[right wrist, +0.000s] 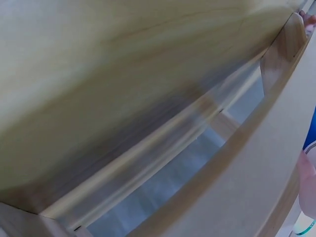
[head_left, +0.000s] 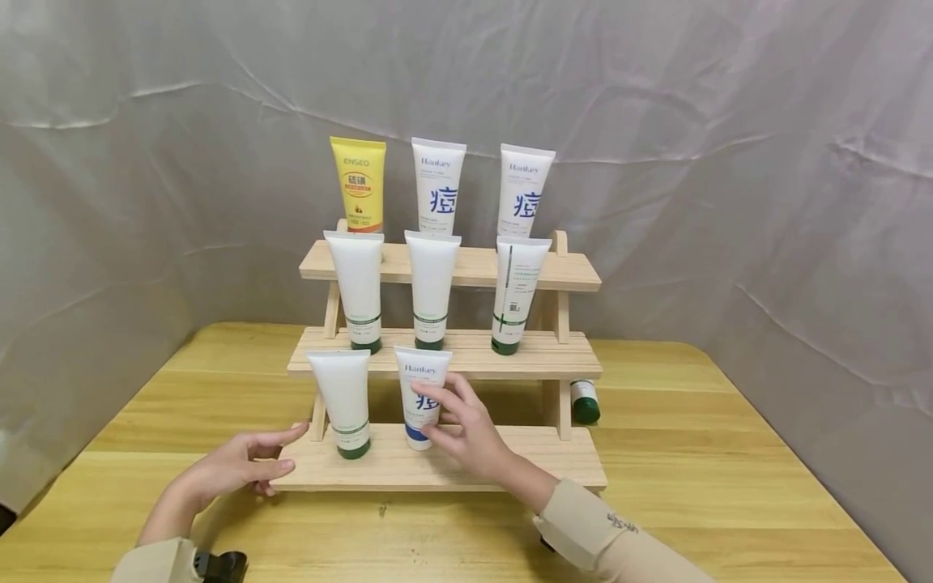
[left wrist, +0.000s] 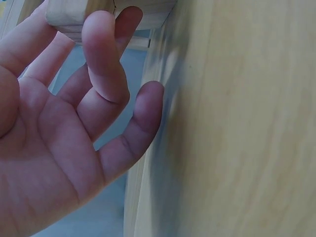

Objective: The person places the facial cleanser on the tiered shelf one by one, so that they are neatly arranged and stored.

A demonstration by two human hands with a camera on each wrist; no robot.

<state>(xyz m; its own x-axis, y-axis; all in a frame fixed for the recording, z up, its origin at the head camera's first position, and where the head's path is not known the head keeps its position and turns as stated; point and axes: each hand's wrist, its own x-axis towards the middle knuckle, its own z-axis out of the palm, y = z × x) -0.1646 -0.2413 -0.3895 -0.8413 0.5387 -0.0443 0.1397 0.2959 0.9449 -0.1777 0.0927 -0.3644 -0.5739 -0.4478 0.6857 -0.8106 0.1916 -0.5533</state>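
My right hand (head_left: 466,429) pinches a white squeeze tube with blue lettering (head_left: 419,368) between thumb and fingers. The tube is upright at the middle of the bottom shelf (head_left: 510,453), its blue-banded lower end right at the wood. Left of it stands a white tube with a green cap (head_left: 342,397). At the shelf's left end is my left hand (head_left: 233,465), index finger stretched along the end and the other fingers loosely bent. The left wrist view shows these fingers (left wrist: 106,59) around the shelf's corner (left wrist: 69,17). In the right wrist view the right hand (right wrist: 307,185) shows only at the edge.
The three-step wooden rack bears three white green-capped tubes (head_left: 430,283) on its middle shelf (head_left: 466,364). A yellow tube (head_left: 360,182) and two white blue-lettered tubes (head_left: 440,178) stand on top. Another green-capped tube (head_left: 585,402) lies behind the rack's right side, on the wooden table (head_left: 670,486).
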